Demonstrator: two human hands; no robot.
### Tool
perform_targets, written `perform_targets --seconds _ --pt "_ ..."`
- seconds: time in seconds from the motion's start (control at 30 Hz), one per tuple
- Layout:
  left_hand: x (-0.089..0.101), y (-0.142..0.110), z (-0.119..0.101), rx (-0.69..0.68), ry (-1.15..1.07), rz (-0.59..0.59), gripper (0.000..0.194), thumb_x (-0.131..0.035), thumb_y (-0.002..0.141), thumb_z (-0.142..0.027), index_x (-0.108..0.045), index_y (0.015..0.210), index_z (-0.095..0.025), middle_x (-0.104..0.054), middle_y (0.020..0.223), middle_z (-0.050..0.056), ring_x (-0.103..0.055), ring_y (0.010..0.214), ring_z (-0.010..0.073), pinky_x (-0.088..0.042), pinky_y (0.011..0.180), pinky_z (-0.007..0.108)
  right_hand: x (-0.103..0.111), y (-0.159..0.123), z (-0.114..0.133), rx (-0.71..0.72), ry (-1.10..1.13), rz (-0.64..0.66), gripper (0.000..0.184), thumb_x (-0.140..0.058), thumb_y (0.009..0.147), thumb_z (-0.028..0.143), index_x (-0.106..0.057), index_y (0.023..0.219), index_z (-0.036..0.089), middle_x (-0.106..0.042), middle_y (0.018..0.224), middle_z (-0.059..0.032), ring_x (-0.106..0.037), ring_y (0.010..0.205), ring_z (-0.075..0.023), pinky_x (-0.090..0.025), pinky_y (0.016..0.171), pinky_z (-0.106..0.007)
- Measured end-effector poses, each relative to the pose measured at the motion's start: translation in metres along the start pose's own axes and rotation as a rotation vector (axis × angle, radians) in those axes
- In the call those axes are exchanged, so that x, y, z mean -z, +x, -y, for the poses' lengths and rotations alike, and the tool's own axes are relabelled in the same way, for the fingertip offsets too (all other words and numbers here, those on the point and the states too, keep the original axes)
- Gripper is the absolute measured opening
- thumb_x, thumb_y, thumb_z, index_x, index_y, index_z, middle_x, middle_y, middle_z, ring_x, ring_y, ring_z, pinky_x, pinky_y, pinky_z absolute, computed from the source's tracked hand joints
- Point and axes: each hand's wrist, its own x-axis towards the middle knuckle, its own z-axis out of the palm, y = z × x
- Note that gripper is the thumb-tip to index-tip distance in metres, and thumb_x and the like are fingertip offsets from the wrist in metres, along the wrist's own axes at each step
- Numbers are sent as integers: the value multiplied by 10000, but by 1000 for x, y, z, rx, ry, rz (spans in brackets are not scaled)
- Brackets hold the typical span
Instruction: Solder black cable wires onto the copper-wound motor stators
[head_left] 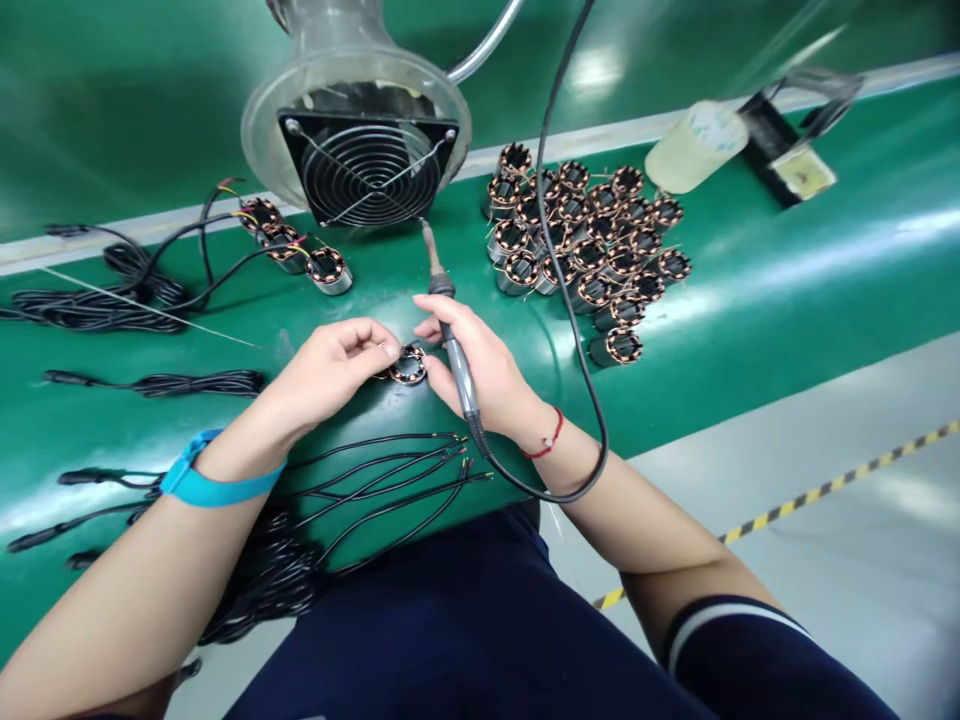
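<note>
Between my two hands a motor stator (409,367) with copper windings stands on the green bench. My left hand (337,362) pinches at its upper left edge, thumb and forefinger pressed together. In my right hand (484,365) lies a soldering iron (459,370), its handle between thumb and fingers. The iron's tip points away from me, toward the fume fan, apart from the stator. My right thumb and fingers are close to the stator's right side; whether they touch it I cannot tell. Below my hands, black cables (375,480) with bared coloured wire ends lie on the bench.
A fume extractor fan (375,175) hangs ahead. Several stators (592,255) stand in a group at right, and others (328,270) with wires attached stand at left. A tape roll (694,148) and an iron stand (787,150) sit far right. The iron's cord (559,240) loops beside my right wrist.
</note>
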Motion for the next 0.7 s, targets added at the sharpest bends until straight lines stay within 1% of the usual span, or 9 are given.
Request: perform_targets --seconds 0.1,0.2,0.33,0.43,0.57,0.7 --pt "2 -1 -1 18 -20 22 143 -679 740 -299 -649 717 -161 -634 670 -14 -537 619 90 -409 582 186 -1 0 2 11 -49 -33 526 -471 797 82 -432 1302 223 -606 980 -23 -591 942 -170 -507 937 -374" --pt "-1 -1 -1 40 -40 -11 152 -697 723 -306 -655 724 -160 -646 668 -8 -547 611 95 -418 581 193 -2 -1 3 21 -74 -73 498 -468 800 77 -446 1278 214 -600 945 -13 -590 904 -161 -504 926 -364" --pt "-6 -1 -1 57 -21 -71 157 -707 705 -309 -668 728 -159 -667 674 -2 -558 607 105 -427 580 208 -1 -1 2 31 -74 -76 486 -475 799 79 -453 1270 196 -605 949 -17 -588 886 -157 -500 910 -357" --pt "-8 -2 -1 62 -1 -99 150 -704 704 -308 -679 730 -162 -677 677 -1 -565 610 111 -434 593 216 -1 0 2 34 -74 -78 487 -468 801 80 -452 1272 204 -607 939 -12 -590 887 -156 -500 897 -350" --pt "-7 -2 2 36 7 -95 175 -712 700 -334 -692 740 -165 -688 707 10 -576 649 129 -441 627 232 -4 -1 2 41 -90 -54 484 -469 811 97 -445 1281 209 -624 944 -14 -592 906 -167 -490 905 -359" --pt "-3 0 7 4 -16 -69 183 -705 709 -344 -680 716 -164 -664 702 7 -566 670 135 -431 654 243 -11 -3 0 54 -148 -4 455 -439 871 125 -431 1315 222 -646 1038 -29 -575 918 -178 -468 914 -376"
